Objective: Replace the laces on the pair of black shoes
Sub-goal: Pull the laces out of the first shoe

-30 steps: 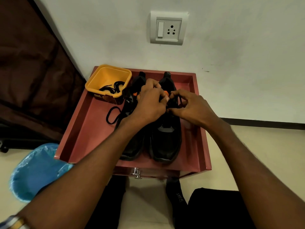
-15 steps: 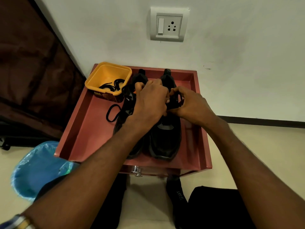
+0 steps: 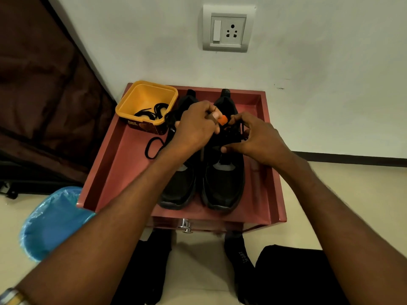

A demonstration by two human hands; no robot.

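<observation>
Two black shoes stand side by side on the red table, toes toward me: the left shoe (image 3: pixel 178 190) and the right shoe (image 3: pixel 224 186). My left hand (image 3: pixel 193 128) and my right hand (image 3: pixel 257 137) both work at the lacing area of the right shoe, fingers curled and pinching its black lace (image 3: pixel 233 130). An orange tab (image 3: pixel 222 119) on the shoe shows between my hands. A loose black lace (image 3: pixel 153 147) lies on the table left of the left shoe.
A yellow tub (image 3: pixel 145 102) with black laces (image 3: pixel 154 111) inside sits at the back left of the red table (image 3: pixel 123 164), which has raised edges. A blue-lined bin (image 3: pixel 52 221) stands on the floor at left. The white wall is close behind.
My left hand has shifted slightly, so the orange tab shows between my hands. Both hands stay at the right shoe's laces.
</observation>
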